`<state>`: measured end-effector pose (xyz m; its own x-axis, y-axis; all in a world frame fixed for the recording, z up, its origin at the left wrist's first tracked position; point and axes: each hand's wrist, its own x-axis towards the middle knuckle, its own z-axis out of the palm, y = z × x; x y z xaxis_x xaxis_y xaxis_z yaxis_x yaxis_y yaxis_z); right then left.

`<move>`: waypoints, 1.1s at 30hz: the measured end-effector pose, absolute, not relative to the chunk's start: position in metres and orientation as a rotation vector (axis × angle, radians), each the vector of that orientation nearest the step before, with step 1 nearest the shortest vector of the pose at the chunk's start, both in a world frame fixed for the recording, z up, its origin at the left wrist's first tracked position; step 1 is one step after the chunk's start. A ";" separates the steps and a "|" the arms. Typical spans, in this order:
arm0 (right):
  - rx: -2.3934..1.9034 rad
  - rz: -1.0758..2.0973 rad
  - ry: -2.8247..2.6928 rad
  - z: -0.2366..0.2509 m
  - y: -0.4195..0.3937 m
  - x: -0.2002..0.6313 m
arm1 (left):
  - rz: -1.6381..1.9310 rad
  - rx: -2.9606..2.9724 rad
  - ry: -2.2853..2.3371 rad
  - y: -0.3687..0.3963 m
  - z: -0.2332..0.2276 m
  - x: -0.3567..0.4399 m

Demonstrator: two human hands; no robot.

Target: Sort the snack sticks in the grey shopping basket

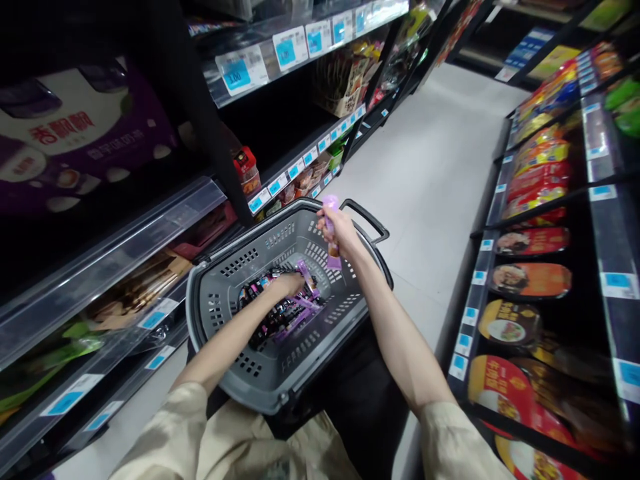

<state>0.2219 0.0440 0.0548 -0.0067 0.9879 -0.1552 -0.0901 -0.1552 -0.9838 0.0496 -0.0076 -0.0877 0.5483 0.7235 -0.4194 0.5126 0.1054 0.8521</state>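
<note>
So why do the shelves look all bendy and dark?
Head view: the wide lens curves the shelf edges; the left shelves sit in shadow while the floor is bright; the price tags catch glare; the purple packet in the right hand is slightly blurred.

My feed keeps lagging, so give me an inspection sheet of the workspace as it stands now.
Surface: pale shop-aisle floor.
Job's things: grey perforated plastic shopping basket holding small purple and black snack packets.
Clutter: nothing seen.
Hands: left hand down among the packets; right hand grips one slim purple wrapped packet above the basket.
Cables: nothing seen.
Surroundings: black shelves with blue price tags left; red and orange round food tubs right.
</note>
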 end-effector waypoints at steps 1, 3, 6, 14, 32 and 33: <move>-1.295 1.319 -1.135 0.051 0.043 0.222 | 0.218 1.590 1.082 0.003 -0.073 0.043; -1.359 1.273 -1.301 0.045 0.038 0.221 | 0.257 1.693 1.052 0.020 -0.041 0.025; -1.404 1.403 -1.505 0.041 0.028 0.217 | 0.502 1.898 0.913 0.031 0.006 -0.003; -1.324 1.640 -1.455 0.059 0.006 0.191 | 1.348 1.668 0.912 0.018 0.057 -0.024; -1.273 1.463 -1.261 0.067 0.000 0.182 | 1.130 1.052 0.896 0.010 0.040 0.000; -1.277 1.448 -1.247 0.066 0.001 0.182 | 1.123 1.050 0.900 0.010 0.039 0.000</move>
